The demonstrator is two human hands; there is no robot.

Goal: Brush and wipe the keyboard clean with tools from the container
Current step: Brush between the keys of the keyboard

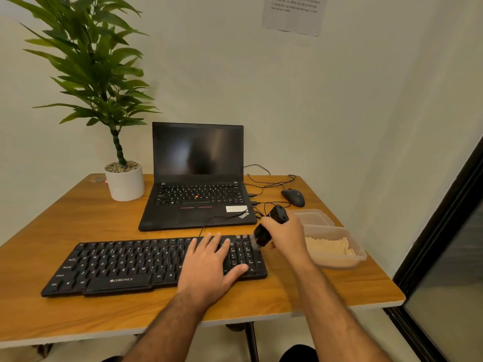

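A black keyboard (125, 265) lies along the front of the wooden table (78, 220). My left hand (211, 265) rests flat on its right part, fingers spread over the keys. My right hand (285, 233) grips a black brush (269, 226), tilted so its bristle end touches the number pad at the keyboard's top right corner. To the right stands a clear plastic container (339, 259) holding a folded beige cloth (329, 246).
An open black laptop (198, 178) stands behind the keyboard, with cables and a black mouse (294, 197) to its right. The container's lid (313, 216) lies behind the container. A potted plant (125, 181) is at the back left. The table's right edge is near a dark door frame.
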